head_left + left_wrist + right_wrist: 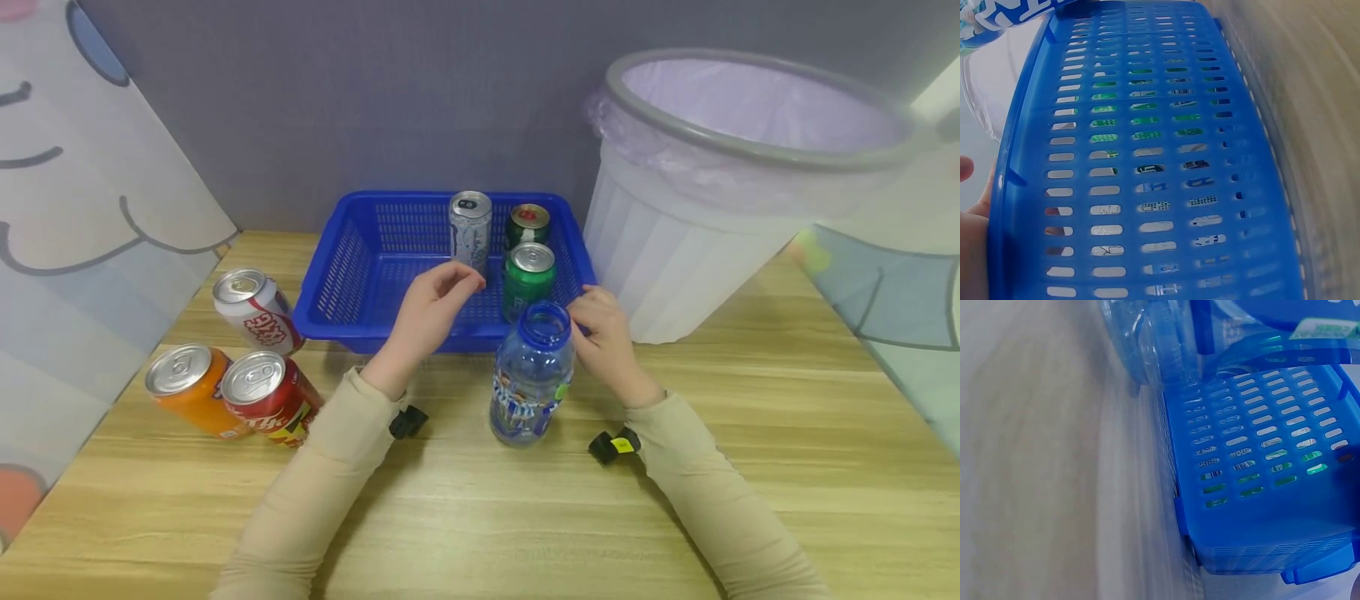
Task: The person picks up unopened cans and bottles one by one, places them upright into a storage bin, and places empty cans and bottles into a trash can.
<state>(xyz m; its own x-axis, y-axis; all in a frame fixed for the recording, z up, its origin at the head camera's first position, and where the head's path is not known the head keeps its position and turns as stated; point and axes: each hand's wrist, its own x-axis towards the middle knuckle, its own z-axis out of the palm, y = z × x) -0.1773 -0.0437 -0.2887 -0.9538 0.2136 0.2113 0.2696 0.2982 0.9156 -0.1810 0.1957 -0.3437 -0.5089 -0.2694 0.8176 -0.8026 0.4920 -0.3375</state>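
A clear blue-tinted plastic bottle with a wide uncapped mouth and a patterned label is upright in front of the basket. My right hand pinches the bottle's rim from the right, with its fingers curled. In the right wrist view the bottle crosses the top of the picture. My left hand is over the front rim of the blue basket, left of the bottle. Its fingers are loosely bent and hold nothing visible. Part of the left hand shows beside the basket wall in the left wrist view.
Inside the basket stand a silver can, a green can and a dark green can. To the left are a white can, an orange can and a red can. A lined white bin stands at right.
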